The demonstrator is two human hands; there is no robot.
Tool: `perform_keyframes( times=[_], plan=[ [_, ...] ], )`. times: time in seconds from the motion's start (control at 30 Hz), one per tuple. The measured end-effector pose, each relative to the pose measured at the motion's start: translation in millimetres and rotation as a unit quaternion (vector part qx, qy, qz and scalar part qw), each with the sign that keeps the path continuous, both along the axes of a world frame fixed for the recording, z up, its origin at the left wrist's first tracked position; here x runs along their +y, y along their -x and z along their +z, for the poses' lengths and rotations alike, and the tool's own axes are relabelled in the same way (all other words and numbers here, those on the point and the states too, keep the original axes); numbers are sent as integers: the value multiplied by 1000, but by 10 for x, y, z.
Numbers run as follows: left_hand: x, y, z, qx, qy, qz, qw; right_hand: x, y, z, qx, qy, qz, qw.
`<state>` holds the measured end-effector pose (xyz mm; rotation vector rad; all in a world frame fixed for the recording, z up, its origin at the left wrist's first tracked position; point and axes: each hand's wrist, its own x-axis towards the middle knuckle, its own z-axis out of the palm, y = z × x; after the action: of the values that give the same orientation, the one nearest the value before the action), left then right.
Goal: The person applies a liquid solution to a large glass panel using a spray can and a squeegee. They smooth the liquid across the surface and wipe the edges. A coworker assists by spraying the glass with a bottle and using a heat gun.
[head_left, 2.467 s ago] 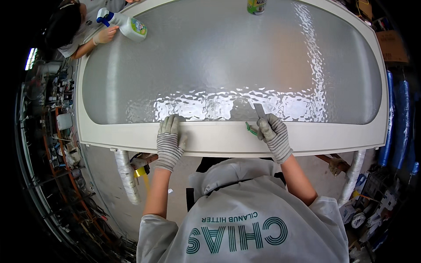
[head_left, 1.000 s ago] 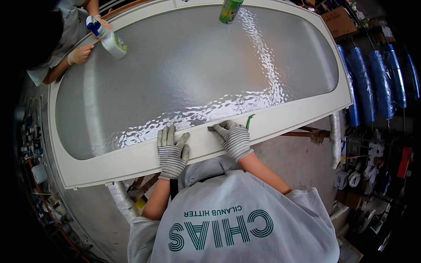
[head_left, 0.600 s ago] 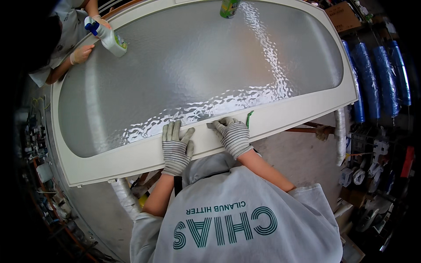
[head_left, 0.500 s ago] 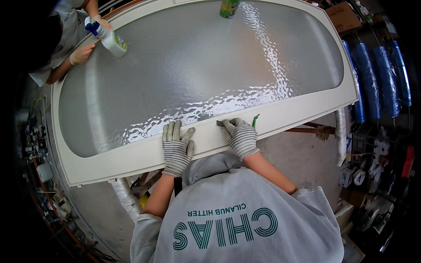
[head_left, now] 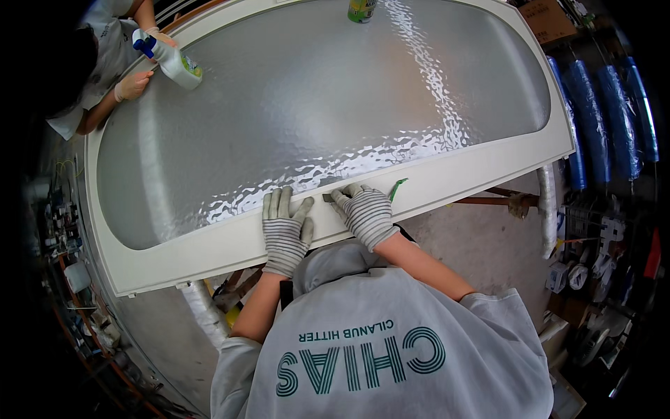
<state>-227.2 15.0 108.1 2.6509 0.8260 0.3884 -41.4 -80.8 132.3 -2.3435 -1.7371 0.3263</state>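
A large white-framed panel [head_left: 488, 156] with rippled, translucent glass [head_left: 279, 105] lies before me. My left hand [head_left: 286, 227], in a grey striped glove, rests flat on the near frame rail, fingers apart, fingertips at the glass edge. Just right of it, my right hand [head_left: 366, 213], in a matching glove, is closed on a small scraper-like tool with a dark flat tip [head_left: 328, 198]. That tip touches or nearly touches the rail beside the glass edge. A green strip [head_left: 398, 188] shows behind the right hand; whether it belongs to the tool I cannot tell.
A white spray bottle [head_left: 178, 66] with a blue head is at the glass's far left, by a co-worker's gloved hands [head_left: 132, 85]. A green can [head_left: 361, 10] stands at the far edge. Blue wrapped rolls [head_left: 590, 122] hang at right. Wrapped supports [head_left: 204, 307] hold the panel.
My right hand has slid left along the rail with the tool, closer to my left hand. The left hand stays nearly in place. The view has shifted slightly.
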Motion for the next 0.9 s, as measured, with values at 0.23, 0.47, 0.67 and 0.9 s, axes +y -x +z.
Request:
perform_keyframes(
  times=[0.23, 0.47, 0.67, 0.9],
  plan=[
    [-12, 9, 26, 22, 5, 2, 1000, -151, -125, 21, 17, 9, -53, 998],
    [-18, -11, 56, 28, 10, 1, 1000, 7, 57, -4, 22, 17, -22, 999],
    [-34, -39, 71, 31, 9, 3, 999, -132, 46, -12, -1, -11, -5, 1000],
    [-27, -1, 35, 44, -10, 1, 999, -143, -59, 17, 21, 48, -82, 995]
  ],
)
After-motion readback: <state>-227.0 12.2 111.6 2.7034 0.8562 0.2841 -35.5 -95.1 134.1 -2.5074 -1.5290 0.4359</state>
